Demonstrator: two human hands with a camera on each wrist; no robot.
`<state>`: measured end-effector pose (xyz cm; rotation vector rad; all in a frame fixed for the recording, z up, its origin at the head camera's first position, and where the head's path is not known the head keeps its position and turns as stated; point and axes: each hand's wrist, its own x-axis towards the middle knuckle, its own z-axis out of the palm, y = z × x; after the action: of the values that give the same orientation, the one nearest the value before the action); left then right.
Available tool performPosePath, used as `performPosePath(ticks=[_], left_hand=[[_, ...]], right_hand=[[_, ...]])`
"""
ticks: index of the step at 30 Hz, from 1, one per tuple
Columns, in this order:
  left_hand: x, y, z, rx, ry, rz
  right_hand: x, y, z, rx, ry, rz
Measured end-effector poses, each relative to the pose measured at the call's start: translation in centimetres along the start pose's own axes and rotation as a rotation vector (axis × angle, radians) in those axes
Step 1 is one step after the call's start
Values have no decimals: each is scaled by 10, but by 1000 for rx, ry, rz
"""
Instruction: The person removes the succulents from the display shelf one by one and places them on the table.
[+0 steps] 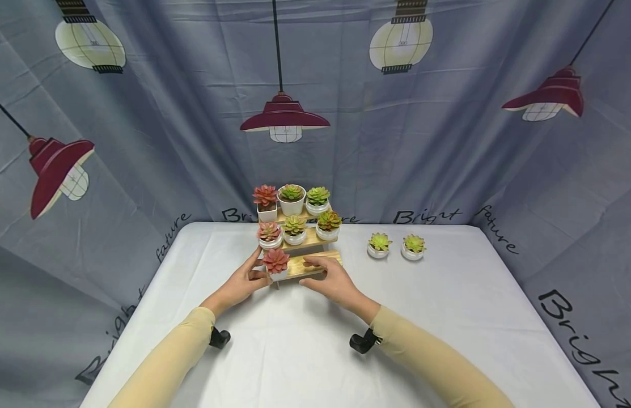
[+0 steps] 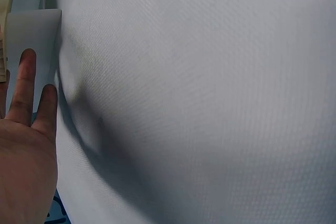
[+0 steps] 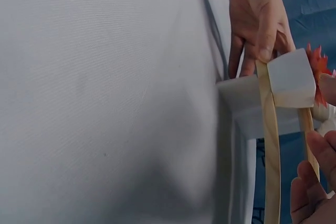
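Note:
A three-tier plant stand point(image 1: 299, 268) with wooden shelves and white side panels stands at the table's back. My left hand point(image 1: 244, 282) is at its left end, straight fingers against the white side panel point(image 2: 32, 31) in the left wrist view. Its thumb touches the end of the bottom shelf, beside a white pot point(image 3: 292, 80) with a red succulent point(image 1: 276, 260). Over the right part of that shelf, my right hand point(image 1: 338, 281) has thumb and fingers spread apart around nothing. Several potted succulents, including a green one point(image 1: 294, 225), fill the middle and top tiers.
Two small green succulents in round white pots, one nearer point(image 1: 378, 245) and one farther right point(image 1: 413, 247), stand right of the stand. A white cloth covers the table point(image 1: 295, 351). Behind hangs a grey-blue curtain point(image 1: 193, 141) printed with lamps.

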<state>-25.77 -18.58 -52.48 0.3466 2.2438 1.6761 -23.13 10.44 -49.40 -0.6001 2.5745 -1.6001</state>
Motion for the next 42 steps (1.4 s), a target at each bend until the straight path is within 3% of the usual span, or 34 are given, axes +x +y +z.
performPosePath(ticks=[6,12,21,42], left_hand=[[0,0,1,4,4,-1],[0,0,1,4,2,1],[-1,1,0,-3,-9,2],[-3,4,0,-13,-20,27]], right_hand=[[10,0,9,-172,32,-25],[20,1,18,-278,53,-38],[31,1,29,-355,41,-38],[43,3,37,-302,37,-27]])
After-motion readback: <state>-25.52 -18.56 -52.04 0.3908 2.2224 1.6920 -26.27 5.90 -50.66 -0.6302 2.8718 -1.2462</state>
